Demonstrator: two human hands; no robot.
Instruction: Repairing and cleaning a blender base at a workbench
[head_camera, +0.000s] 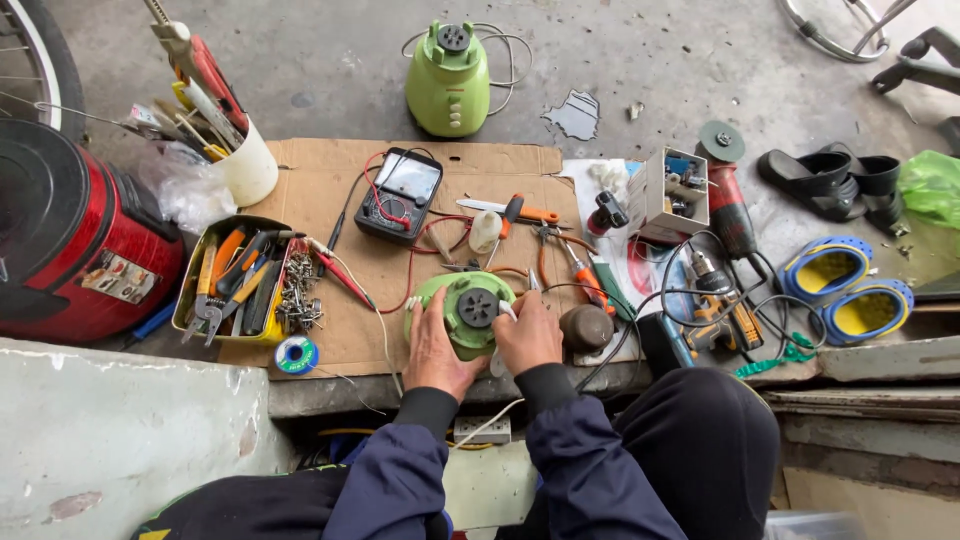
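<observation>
- Green blender base (462, 312): round, seated on the near edge of the brown cardboard sheet (330, 190), top face turned up to the camera, dark coupling hub at its centre; upright axis, so no long side to favour either hand.
- Left hand (432, 352): cupped against the left wall of the green blender base, fingers curled up along it, palm pressed to the plastic.
- Right hand (527, 336): laid on the right rim of the green blender base, fingers folded over the edge toward the hub; something thin and pale seems pinched at the fingertips, too small to tell what.
- Both hands equally near, one either side, base caught between them; right fingers closer to the hub than left ones.
- Just right of the green blender base: a brown rounded motor part (586, 327), nearly touching the right hand.
- Behind the green blender base: orange-handled pliers (578, 268), a screwdriver (510, 212), red and black leads running to a multimeter (399, 193).
- Well left of the green blender base: a yellow tool tray (238, 285) with pliers and screws, a solder spool (296, 354) near its corner.
- Far behind, off the cardboard sheet: a second green blender base (449, 80), upright on the concrete, well apart.
- Well right: a cordless drill (716, 300) among black cables.
</observation>
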